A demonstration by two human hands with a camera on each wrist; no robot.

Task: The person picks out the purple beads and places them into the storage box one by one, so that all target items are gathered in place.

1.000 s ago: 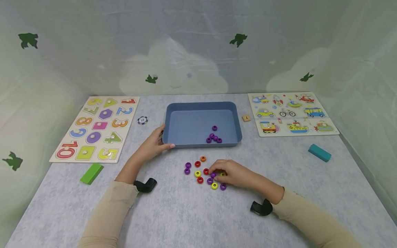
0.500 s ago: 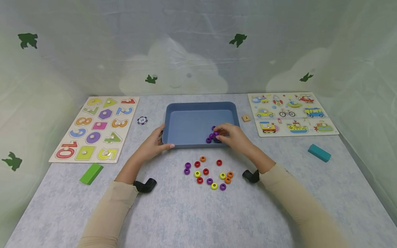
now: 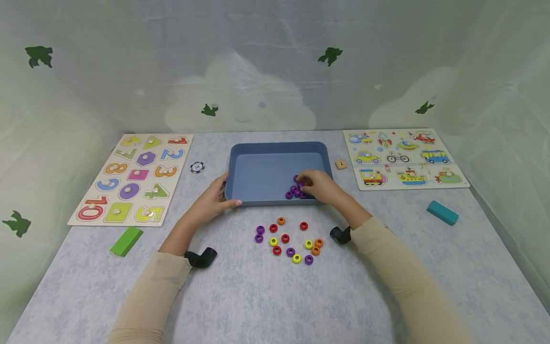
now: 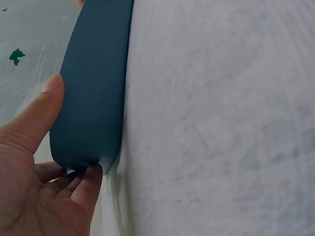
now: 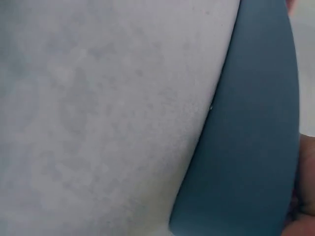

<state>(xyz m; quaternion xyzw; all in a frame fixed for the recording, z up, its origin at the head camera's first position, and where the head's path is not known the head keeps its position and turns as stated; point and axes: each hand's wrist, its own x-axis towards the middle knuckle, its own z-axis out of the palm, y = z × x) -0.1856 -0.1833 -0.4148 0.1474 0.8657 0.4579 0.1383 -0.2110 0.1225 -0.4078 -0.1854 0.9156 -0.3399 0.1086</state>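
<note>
A blue tray (image 3: pixel 262 203) lies on the table with several purple beads (image 3: pixel 289 195) at its front right. My left hand (image 3: pixel 209 199) grips its front left corner. In the left wrist view, the thumb (image 4: pixel 42 110) lies along the tray's upper edge while the fingers curl around the corner. Reaching over the front wall, my right hand (image 3: pixel 321 185) has its thumb and fingertips around a purple bead (image 3: pixel 300 185), low among the others. The right wrist view shows mostly the tray's wall (image 5: pixel 246 128), with part of the right hand (image 5: pixel 304 182) behind it.
Loose red, yellow, orange and purple beads (image 3: pixel 285 238) lie in front of the tray. Number (image 3: pixel 129 184) and vehicle (image 3: pixel 404 160) puzzle boards flank it. A poker chip (image 3: pixel 197 167), wooden tile (image 3: pixel 341 164), green block (image 3: pixel 126 241) and teal block (image 3: pixel 442 212) lie around.
My right hand has carried a purple bead from the table group into the tray, then shifted slightly there. The left hand has kept its grip on the tray.
</note>
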